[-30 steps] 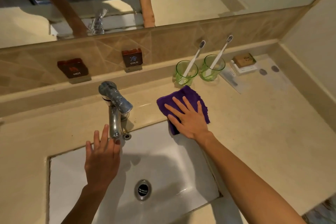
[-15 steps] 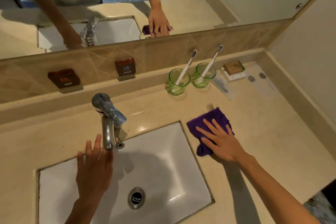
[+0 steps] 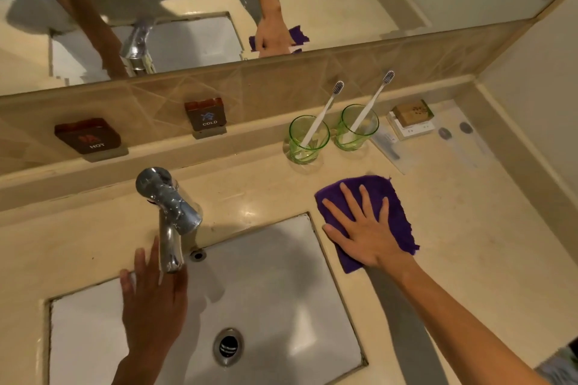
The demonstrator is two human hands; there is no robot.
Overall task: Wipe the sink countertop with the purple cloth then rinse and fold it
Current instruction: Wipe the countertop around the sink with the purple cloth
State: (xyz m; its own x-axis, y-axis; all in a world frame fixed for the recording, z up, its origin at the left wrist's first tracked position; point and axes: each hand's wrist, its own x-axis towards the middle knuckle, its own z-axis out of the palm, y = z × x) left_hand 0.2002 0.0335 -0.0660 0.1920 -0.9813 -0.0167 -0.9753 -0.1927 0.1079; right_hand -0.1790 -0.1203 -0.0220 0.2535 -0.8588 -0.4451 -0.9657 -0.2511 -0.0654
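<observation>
right hand [image 3: 367, 228] flat, fingers spread, pressing purple cloth [image 3: 392, 206] to table [image 3: 469, 228] | left hand [image 3: 153, 300] open, empty, seemingly over sink [image 3: 281, 275]; cloth soft, limp; pinch an edge

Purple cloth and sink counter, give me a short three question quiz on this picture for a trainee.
1. True or false: the right hand presses flat on the purple cloth.
2. How many green glass cups hold a white toothbrush?
3. The cloth lies: A) in the white sink basin; B) on the beige stone countertop right of the basin; C) over the chrome faucet.

Key: 1 true; 2 two; 3 B.
</observation>
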